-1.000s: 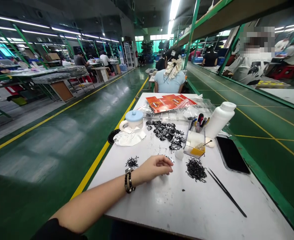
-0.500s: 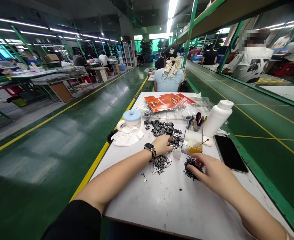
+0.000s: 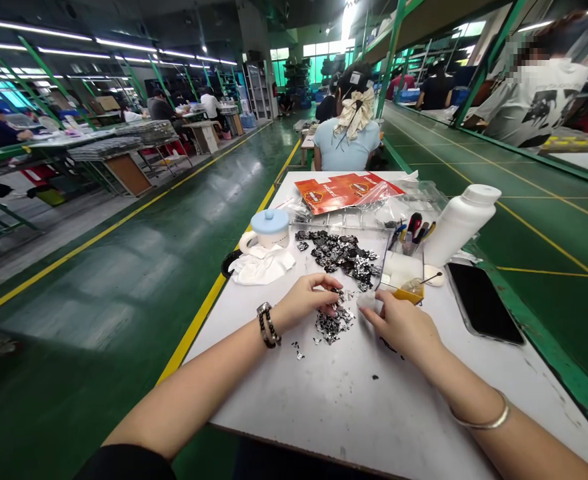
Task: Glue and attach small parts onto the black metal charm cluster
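Note:
My left hand (image 3: pixel 310 300) is over the pile of small shiny metal pieces (image 3: pixel 330 327), fingers curled together; what they pinch, if anything, is too small to make out. My right hand (image 3: pixel 408 327) has its thumb and forefinger at a small whitish translucent cup (image 3: pixel 367 300), closed around its right side. Under that hand, a heap of thin black pieces (image 3: pixel 389 345) is mostly hidden. Behind both hands spreads a larger pile of dark, glossy flat parts (image 3: pixel 343 255).
A lidded mug (image 3: pixel 270 230) and crumpled white cloth (image 3: pixel 263 265) are at the left. At the right are a clear box (image 3: pixel 403 270) with tools, a white bottle (image 3: pixel 461 223) and a phone (image 3: pixel 484 301). Red printed sheets (image 3: pixel 347 190) lie at the back; a person (image 3: pixel 349 143) sits beyond.
My left hand has drawn back from the larger dark pile to the small metal pieces. My right hand has moved from the black heap to the small cup. The view has shifted slightly.

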Tool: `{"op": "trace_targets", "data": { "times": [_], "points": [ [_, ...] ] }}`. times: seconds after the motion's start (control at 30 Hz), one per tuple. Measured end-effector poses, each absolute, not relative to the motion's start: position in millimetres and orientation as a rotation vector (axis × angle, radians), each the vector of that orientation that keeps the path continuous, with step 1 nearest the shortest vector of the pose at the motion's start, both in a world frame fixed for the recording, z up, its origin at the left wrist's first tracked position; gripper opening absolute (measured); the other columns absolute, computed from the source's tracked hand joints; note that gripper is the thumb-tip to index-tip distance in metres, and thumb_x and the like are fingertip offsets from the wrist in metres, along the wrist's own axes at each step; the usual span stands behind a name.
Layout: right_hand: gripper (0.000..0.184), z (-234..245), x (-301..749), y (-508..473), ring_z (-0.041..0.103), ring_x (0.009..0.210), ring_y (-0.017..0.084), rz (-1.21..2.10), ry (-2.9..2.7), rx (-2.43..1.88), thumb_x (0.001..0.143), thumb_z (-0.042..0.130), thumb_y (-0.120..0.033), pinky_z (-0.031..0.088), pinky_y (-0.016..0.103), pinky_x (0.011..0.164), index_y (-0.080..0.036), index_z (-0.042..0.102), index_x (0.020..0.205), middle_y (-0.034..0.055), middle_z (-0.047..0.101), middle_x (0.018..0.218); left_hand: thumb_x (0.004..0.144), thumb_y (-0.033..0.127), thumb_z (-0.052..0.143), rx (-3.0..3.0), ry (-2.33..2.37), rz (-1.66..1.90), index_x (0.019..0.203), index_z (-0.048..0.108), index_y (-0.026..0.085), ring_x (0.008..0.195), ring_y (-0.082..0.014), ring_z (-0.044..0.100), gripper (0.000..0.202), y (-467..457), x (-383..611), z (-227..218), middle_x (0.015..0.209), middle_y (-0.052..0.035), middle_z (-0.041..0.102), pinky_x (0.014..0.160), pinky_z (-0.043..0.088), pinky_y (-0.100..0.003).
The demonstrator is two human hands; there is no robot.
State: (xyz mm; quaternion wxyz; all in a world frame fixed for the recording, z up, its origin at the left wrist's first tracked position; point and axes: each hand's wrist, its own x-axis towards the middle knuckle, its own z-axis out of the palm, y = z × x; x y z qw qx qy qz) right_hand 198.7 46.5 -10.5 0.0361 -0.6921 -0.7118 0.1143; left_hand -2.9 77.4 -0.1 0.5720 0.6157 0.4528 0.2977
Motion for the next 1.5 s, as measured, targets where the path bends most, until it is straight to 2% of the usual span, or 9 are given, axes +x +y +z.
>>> {"op": "trace_targets", "data": {
  "times": [0.17, 0.4, 0.57, 0.87, 1.1, 1.2, 1.3, 1.37, 1.5],
  "points": [
    [0.033, -13, 196, 53, 0.061, 0.067, 0.019, 0.311, -2.155, -2.086, 0.092, 0.042, -0.048, 0.033, 0.026, 0.051, -0.018, 0.056, 0.091, 0.0032, 0.063, 0.072, 0.075, 0.02, 0.064, 1.287, 1.013, 0.825, 0.096, 0.057, 0.014, 0.059, -0.0084, 0.059, 0.023, 65, 0, -2, 0.076, 0.0005, 0.057, 0.061, 0.049, -0.025],
    [0.029, -19, 176, 68, 0.053, 0.06, 0.012, 0.179, -2.117, -2.078, 0.096, 0.043, -0.04, 0.045, 0.029, 0.063, -0.014, 0.056, 0.101, -0.001, 0.055, 0.07, 0.074, 0.022, 0.066, 1.142, 1.002, 0.979, 0.085, 0.051, 0.016, 0.066, -0.0092, 0.058, 0.019, 63, -13, -7, 0.077, 0.0023, 0.053, 0.061, 0.048, -0.024],
    [0.023, -17, 170, 67, 0.05, 0.053, 0.013, 0.316, -2.121, -1.945, 0.088, 0.053, -0.037, 0.036, 0.025, 0.052, -0.016, 0.054, 0.079, -0.0018, 0.052, 0.058, 0.075, 0.024, 0.066, 1.111, 1.021, 0.92, 0.083, 0.056, 0.013, 0.067, -0.0096, 0.057, 0.017, 61, -18, -10, 0.074, 0.0004, 0.057, 0.064, 0.045, -0.024],
    [0.045, -8, 202, 49, 0.041, 0.043, 0.011, 0.53, -1.884, -1.658, 0.083, 0.055, -0.052, 0.031, 0.024, 0.045, -0.021, 0.036, 0.057, -0.0041, 0.044, 0.046, 0.07, 0.019, 0.071, 1.133, 0.993, 0.757, 0.097, 0.057, 0.015, 0.057, -0.0069, 0.047, 0.031, 36, -4, -10, 0.066, 0.0041, 0.051, 0.055, 0.038, -0.021],
    [0.028, -1, 212, 36, 0.061, 0.068, 0.016, 0.822, -1.604, -1.362, 0.078, 0.062, -0.045, 0.049, 0.029, 0.058, -0.02, 0.052, 0.087, 0.0077, 0.064, 0.1, 0.069, 0.021, 0.069, 1.359, 1.015, 0.796, 0.095, 0.059, 0.016, 0.071, -0.0115, 0.052, 0.029, 18, 2, -2, 0.079, -0.0015, 0.056, 0.068, 0.047, -0.026],
    [0.03, 4, 221, 34, 0.061, 0.061, 0.016, 1.154, -1.217, -1.159, 0.074, 0.071, -0.04, 0.048, 0.027, 0.051, -0.018, 0.052, 0.082, 0.0063, 0.066, 0.081, 0.07, 0.023, 0.069, 1.391, 0.997, 0.79, 0.1, 0.061, 0.015, 0.074, -0.0133, 0.056, 0.031, 12, 4, -5, 0.083, -0.0039, 0.06, 0.073, 0.05, -0.028],
    [0.034, 10, 227, 33, 0.043, 0.046, 0.009, 1.155, -1.034, -1.09, 0.079, 0.066, -0.046, 0.036, 0.02, 0.041, -0.018, 0.048, 0.069, -0.0031, 0.047, 0.053, 0.072, 0.023, 0.067, 1.427, 1.011, 0.817, 0.103, 0.062, 0.015, 0.077, -0.0147, 0.059, 0.033, 8, 6, -10, 0.089, -0.0061, 0.063, 0.076, 0.052, -0.029],
    [0.037, 13, 227, 28, 0.036, 0.047, 0.007, 1.096, -0.984, -1.083, 0.078, 0.067, -0.047, 0.034, 0.02, 0.042, -0.018, 0.047, 0.067, -0.0049, 0.037, 0.052, 0.073, 0.023, 0.067, 1.462, 1.029, 0.822, 0.105, 0.062, 0.016, 0.08, -0.0155, 0.06, 0.034, 6, 7, -13, 0.092, -0.0068, 0.065, 0.076, 0.052, -0.028],
    [0.026, 15, 225, 7, 0.051, 0.065, 0.016, 0.856, -1.165, -1.112, 0.08, 0.065, -0.045, 0.046, 0.03, 0.053, -0.021, 0.055, 0.082, 0.002, 0.047, 0.071, 0.072, 0.023, 0.067, 1.479, 1.059, 0.781, 0.109, 0.063, 0.017, 0.074, -0.0145, 0.059, 0.037, 6, 8, -13, 0.085, -0.0047, 0.064, 0.071, 0.052, -0.027]
  ]
}}
